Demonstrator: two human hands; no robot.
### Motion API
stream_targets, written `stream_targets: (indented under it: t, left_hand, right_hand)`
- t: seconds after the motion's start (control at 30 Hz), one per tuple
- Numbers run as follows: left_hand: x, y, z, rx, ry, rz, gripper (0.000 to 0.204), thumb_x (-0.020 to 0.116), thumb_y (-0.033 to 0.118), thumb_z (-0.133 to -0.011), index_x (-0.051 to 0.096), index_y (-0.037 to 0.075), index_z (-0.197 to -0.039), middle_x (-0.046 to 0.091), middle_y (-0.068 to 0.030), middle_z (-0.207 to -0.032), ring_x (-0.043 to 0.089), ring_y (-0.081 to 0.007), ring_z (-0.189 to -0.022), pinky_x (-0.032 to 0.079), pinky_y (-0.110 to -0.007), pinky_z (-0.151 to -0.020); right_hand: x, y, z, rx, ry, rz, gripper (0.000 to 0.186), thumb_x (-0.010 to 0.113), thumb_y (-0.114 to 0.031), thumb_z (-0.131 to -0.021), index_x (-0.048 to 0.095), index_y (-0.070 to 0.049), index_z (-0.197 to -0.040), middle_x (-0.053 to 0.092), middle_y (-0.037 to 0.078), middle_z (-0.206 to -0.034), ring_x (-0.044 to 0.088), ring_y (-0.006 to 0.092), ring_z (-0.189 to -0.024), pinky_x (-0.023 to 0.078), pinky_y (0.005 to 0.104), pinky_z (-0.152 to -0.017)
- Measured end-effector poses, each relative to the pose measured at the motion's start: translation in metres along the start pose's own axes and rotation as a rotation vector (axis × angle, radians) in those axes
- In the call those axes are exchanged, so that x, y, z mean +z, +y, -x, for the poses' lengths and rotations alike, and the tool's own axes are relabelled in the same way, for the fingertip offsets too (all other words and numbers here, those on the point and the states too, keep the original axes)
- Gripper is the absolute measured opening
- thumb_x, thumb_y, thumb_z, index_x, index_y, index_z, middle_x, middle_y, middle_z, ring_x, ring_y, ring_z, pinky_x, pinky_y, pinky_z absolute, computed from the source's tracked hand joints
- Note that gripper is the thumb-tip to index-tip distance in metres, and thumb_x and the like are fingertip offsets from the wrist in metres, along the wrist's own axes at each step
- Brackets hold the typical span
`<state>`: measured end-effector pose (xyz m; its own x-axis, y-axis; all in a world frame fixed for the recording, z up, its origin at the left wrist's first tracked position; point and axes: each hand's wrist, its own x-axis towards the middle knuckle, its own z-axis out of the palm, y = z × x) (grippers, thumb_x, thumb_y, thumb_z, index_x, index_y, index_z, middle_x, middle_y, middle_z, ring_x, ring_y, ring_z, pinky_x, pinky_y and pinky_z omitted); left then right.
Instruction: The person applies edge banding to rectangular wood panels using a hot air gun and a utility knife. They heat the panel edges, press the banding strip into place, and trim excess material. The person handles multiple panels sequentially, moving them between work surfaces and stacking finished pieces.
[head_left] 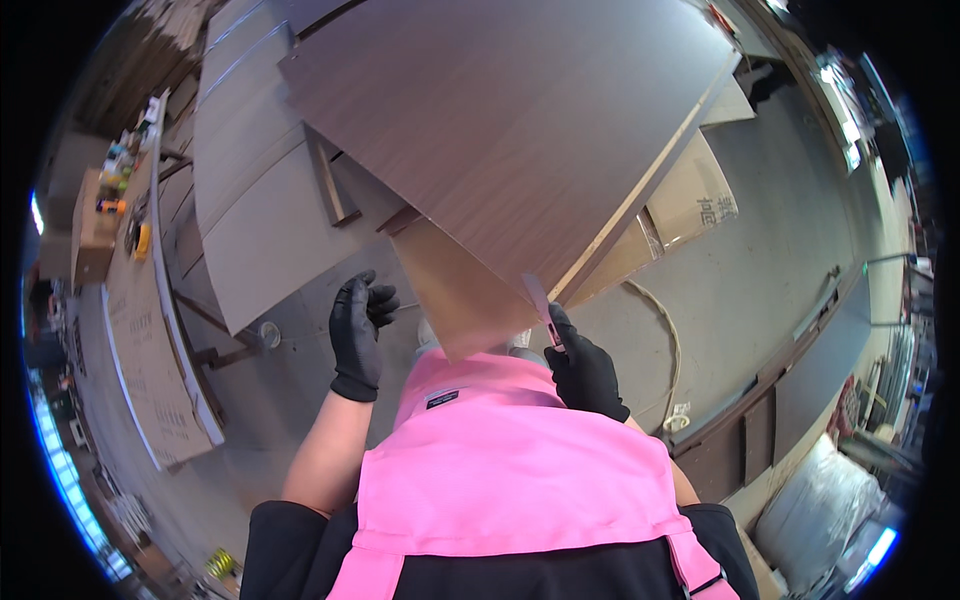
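A large dark brown wood-grain panel (520, 130) lies in front of me, one corner pointing toward my body. A pale strip shows along its right edge (640, 205). My right hand (588, 375), in a black glove, is closed around the handle of a knife (537, 297). The knife's flat grey blade points up and away, overlapping the panel's near corner in view; whether it touches cannot be told. To the left of that corner, my gloved left hand (360, 325) hangs in the air, fingers loosely bent and apart, holding nothing. Brown cardboard (460, 290) shows beneath the panel.
A large cardboard sheet (260, 190) lies at the left, beside a narrow brown board (328, 180). Farther left stands a bench (145, 320) with a tape roll (143, 240). A pale hose (672, 330) curves over the floor at right, near dark panels (780, 400) and a plastic-wrapped bundle (815, 505).
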<state>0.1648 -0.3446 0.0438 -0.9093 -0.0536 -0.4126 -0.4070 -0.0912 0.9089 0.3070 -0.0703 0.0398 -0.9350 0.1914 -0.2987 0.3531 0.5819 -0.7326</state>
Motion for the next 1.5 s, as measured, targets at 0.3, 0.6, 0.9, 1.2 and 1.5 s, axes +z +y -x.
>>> stream_targets:
  t: [0.3,0.6,0.9,1.2,1.5]
  left_hand:
    - [-0.022,0.047,-0.108,0.078,-0.365,0.024,0.033,0.042,0.029,-0.102,0.056,0.006,-0.12,0.066,-0.0076,-0.095,0.063,-0.0144,-0.079,0.049,-0.027,-0.069]
    - [-0.051,0.094,-0.163,0.189,-0.533,-0.071,0.031,0.042,0.024,-0.102,0.056,0.005,-0.122,0.067,-0.007,-0.098,0.063,-0.014,-0.082,0.049,-0.026,-0.072]
    - [-0.05,0.163,-0.395,1.317,-0.077,-1.26,0.042,0.06,0.028,-0.09,0.055,0.006,-0.126,0.055,-0.0179,-0.127,0.051,-0.0347,-0.118,0.041,-0.043,-0.099]
    - [-0.078,0.145,-0.454,0.979,-0.287,-1.158,0.046,0.059,0.035,-0.092,0.061,-0.004,-0.116,0.058,-0.0224,-0.121,0.051,-0.0359,-0.116,0.041,-0.04,-0.099]
    - [-0.081,0.135,-0.439,0.922,-0.277,-1.078,0.051,0.065,0.038,-0.088,0.06,-0.001,-0.12,0.055,-0.0199,-0.117,0.055,-0.0316,-0.106,0.044,-0.038,-0.094]
  right_hand:
    - [0.066,-0.053,-0.012,0.097,0.423,0.106,0.063,0.059,-0.007,-0.086,0.039,-0.016,-0.145,0.063,0.016,-0.079,0.064,0.0243,-0.06,0.051,0.0351,-0.059]
    - [0.089,-0.088,-0.025,0.288,0.553,0.013,0.059,0.056,-0.007,-0.084,0.043,-0.013,-0.141,0.063,0.018,-0.077,0.062,0.0304,-0.061,0.051,0.039,-0.056]
    - [0.103,-0.101,-0.042,0.422,0.653,0.044,0.064,0.057,-0.007,-0.081,0.042,-0.013,-0.143,0.063,0.013,-0.072,0.063,0.0202,-0.055,0.052,0.034,-0.054]
    - [0.113,-0.132,-0.076,0.356,0.497,-0.004,0.062,0.056,-0.011,-0.084,0.038,-0.009,-0.144,0.063,0.021,-0.08,0.063,0.0366,-0.069,0.05,0.0447,-0.058]
    - [0.151,-0.146,-0.158,0.007,0.47,0.169,0.064,0.056,-0.013,-0.085,0.034,-0.01,-0.145,0.061,0.02,-0.081,0.061,0.0374,-0.073,0.049,0.0458,-0.066]
